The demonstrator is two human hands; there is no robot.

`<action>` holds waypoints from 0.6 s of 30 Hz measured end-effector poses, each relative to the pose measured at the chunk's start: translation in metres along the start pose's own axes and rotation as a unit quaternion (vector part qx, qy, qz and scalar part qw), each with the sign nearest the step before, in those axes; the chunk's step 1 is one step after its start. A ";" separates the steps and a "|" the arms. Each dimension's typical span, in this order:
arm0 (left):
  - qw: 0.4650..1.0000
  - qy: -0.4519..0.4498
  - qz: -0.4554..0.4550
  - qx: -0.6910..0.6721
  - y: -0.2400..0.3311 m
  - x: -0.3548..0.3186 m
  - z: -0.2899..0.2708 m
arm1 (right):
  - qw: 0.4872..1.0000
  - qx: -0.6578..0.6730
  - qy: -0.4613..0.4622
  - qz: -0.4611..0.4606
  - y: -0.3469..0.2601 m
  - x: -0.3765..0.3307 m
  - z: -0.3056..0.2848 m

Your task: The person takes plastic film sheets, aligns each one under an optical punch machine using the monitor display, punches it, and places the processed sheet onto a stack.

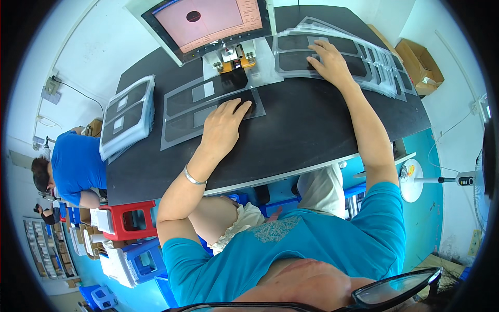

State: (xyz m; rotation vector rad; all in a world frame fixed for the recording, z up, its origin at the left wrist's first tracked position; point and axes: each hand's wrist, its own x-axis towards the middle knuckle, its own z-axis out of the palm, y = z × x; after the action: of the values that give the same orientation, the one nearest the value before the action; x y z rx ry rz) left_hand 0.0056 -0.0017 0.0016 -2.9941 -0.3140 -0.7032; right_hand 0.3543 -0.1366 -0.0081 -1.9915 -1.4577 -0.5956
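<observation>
Left hand (224,123) lies open, flat on a dark film sheet (210,113) on the table (306,130). Right hand (327,61), also open, presses the fanned sheet stack (374,57).

— Where does the view look from?

— From the person's head, steeply down over the teal-shirted chest and the dark spectacle frame (400,288) at the lower rim, facing forward across the long black worktable (312,130).

— How near is it?

— Close: the table fills the middle, within arm's reach. The tilted screen with a pink display (208,21) sits at the top edge. Straight edges bow toward the round black rim.

— A second view?

— Only this one.
</observation>
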 end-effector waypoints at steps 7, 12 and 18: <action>1.000 0.012 0.011 -0.017 -0.005 -0.003 0.001 | 0.997 -0.002 -0.020 -0.074 -0.015 -0.003 0.003; 1.000 0.021 -0.010 0.009 -0.013 0.006 0.017 | 0.990 -0.034 -0.126 -0.049 -0.015 -0.005 0.002; 0.997 0.027 -0.051 0.059 -0.022 0.024 0.035 | 0.989 -0.019 -0.137 -0.051 -0.010 -0.004 -0.001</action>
State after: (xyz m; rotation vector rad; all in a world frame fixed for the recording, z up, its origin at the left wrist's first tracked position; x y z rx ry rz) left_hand 0.0369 0.0279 -0.0189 -2.8599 -0.4906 -0.7457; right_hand 0.3438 -0.1382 -0.0084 -2.1020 -1.7311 -0.4054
